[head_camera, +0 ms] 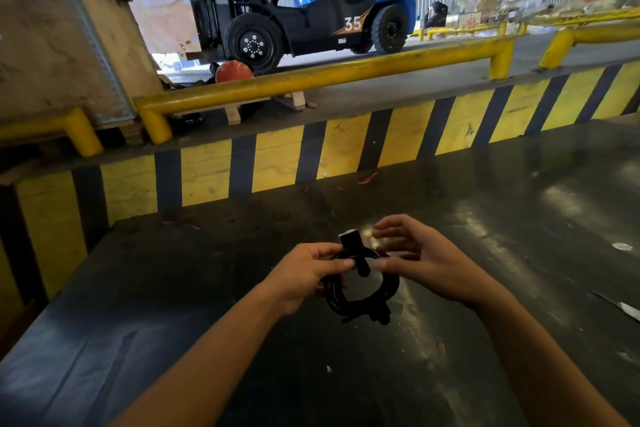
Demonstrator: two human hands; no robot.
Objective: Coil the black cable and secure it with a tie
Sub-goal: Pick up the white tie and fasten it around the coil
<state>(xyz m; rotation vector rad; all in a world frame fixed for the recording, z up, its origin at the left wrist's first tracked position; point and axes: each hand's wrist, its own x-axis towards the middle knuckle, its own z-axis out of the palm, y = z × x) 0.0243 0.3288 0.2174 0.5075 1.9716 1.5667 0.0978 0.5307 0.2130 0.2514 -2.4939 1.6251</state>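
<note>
Your left hand (304, 274) pinches the already coiled black cable (360, 288) just above the dark table (207, 340), while your right hand (419, 253) hovers half-open and empty beside the tie (356, 253), whose fastening looks unfinished.

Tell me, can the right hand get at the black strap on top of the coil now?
Probably yes. The right hand is open beside the black strap, nothing between them; the left hand holds the coil.
</note>
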